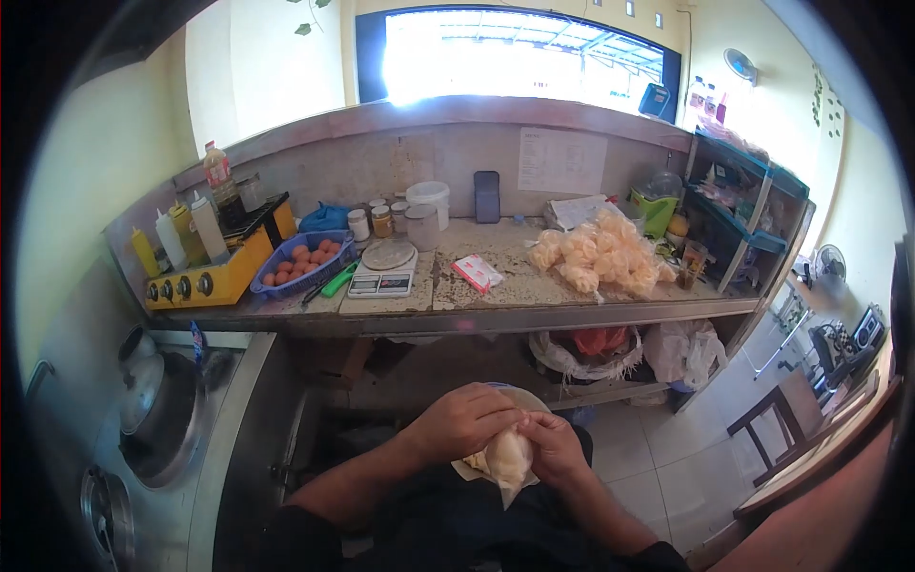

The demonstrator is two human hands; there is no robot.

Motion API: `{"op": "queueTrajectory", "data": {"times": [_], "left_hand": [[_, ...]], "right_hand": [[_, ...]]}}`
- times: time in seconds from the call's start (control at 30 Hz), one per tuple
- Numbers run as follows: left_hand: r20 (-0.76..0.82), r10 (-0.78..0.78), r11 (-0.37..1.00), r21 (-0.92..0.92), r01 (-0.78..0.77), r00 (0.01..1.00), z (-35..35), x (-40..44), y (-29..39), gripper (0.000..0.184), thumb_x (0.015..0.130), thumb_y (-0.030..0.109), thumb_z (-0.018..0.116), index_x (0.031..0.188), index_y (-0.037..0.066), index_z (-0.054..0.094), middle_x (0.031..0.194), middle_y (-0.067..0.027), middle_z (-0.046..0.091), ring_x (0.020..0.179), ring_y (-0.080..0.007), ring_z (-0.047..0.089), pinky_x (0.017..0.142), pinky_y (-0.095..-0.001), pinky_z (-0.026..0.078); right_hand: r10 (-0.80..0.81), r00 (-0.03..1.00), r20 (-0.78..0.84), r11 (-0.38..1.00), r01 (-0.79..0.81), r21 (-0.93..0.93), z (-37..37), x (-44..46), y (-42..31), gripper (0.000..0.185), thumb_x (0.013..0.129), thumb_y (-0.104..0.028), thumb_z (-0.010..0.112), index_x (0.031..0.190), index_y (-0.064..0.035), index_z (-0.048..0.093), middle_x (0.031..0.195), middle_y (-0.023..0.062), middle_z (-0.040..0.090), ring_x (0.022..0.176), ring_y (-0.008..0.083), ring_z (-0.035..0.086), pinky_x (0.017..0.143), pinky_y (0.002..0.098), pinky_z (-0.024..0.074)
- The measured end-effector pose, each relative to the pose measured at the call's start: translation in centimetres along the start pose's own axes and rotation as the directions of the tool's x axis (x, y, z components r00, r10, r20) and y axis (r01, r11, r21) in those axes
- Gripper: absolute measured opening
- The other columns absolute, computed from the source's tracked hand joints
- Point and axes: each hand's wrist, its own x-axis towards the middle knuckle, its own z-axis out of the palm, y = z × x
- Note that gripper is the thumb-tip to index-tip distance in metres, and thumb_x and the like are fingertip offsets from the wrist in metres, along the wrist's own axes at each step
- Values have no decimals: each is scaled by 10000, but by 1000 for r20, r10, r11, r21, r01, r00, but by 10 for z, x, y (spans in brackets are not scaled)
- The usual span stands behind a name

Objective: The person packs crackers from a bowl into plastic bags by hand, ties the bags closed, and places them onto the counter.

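A small clear plastic bag with pale, yellowish contents hangs in front of my body, one pointed corner down. My left hand is closed at the bag's gathered top, its fingers bent over it. The thumb and fingers of my right hand pinch the same top from the other side. What exactly is inside the bag cannot be made out. Under the hands, at lap height, sits a round pale container with more pale food in it, mostly hidden by the hands and the bag.
On the counter lie a heap of similar filled bags, a pink-white packet, a kitchen scale and a blue basket of eggs. Left stand a yellow stove and a wok. White sacks sit beneath the counter.
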Motion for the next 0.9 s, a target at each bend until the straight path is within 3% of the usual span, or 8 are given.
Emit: {"op": "queueTrajectory", "data": {"times": [0.13,0.23,0.43,0.53,0.6,0.7,0.8,0.9], "left_hand": [[-15,-116,993,-21,116,993,7,-5,3,276,695,56,707,969,64,670,943,-72,649,873,-244,633,758,-348,515],[-55,-223,972,-80,219,973,13,-5,4,219,732,54,706,949,52,673,907,-86,660,836,-252,639,748,-345,518],[101,-573,698,-459,549,814,17,-3,6,164,785,74,725,932,8,697,868,-88,682,804,-166,653,757,-281,513],[344,-634,417,-601,681,692,6,0,1,175,781,78,745,934,5,701,887,-70,689,835,-118,635,772,-256,500],[501,-592,236,-641,731,631,7,-4,-9,184,776,79,757,934,6,695,900,-60,688,850,-107,622,782,-254,494],[447,-547,240,-726,644,708,14,-9,-13,186,768,102,758,922,20,695,1023,-78,672,905,-114,613,810,-274,498],[229,-658,407,-693,594,718,23,-10,-4,208,763,87,747,950,36,670,1001,-71,646,873,-153,615,796,-299,498],[-145,-227,947,-265,183,963,15,2,-3,187,758,31,737,926,66,662,924,-50,626,827,-204,625,745,-325,499]], "right_hand": [[-258,963,-80,842,183,-508,15,-10,-11,175,901,-132,630,929,34,677,960,106,676,829,160,637,762,267,494],[-494,869,42,640,395,-659,14,-7,-8,154,864,-120,672,919,22,695,994,114,678,882,173,634,801,267,476],[-514,815,267,268,449,-852,14,-6,-28,187,775,-143,748,925,-37,711,1089,111,661,1043,235,598,910,339,458],[-456,813,362,272,515,-813,12,-5,-34,168,777,-132,744,910,-34,710,1184,123,614,1096,217,570,926,340,449],[-356,877,323,533,474,-700,11,-6,-34,144,777,-115,740,893,-35,709,1240,128,575,1129,211,547,942,343,439],[-242,930,276,803,351,-481,1,-2,-24,102,802,-57,688,898,-23,690,1315,137,510,1179,208,510,978,348,412],[-216,962,164,932,253,-258,-6,5,-12,73,831,-38,662,895,-9,682,1343,135,489,1193,207,499,996,350,400],[-258,960,107,948,273,-166,-2,8,-8,80,862,-41,637,918,3,674,1384,138,451,1201,201,492,1010,347,389]]}}
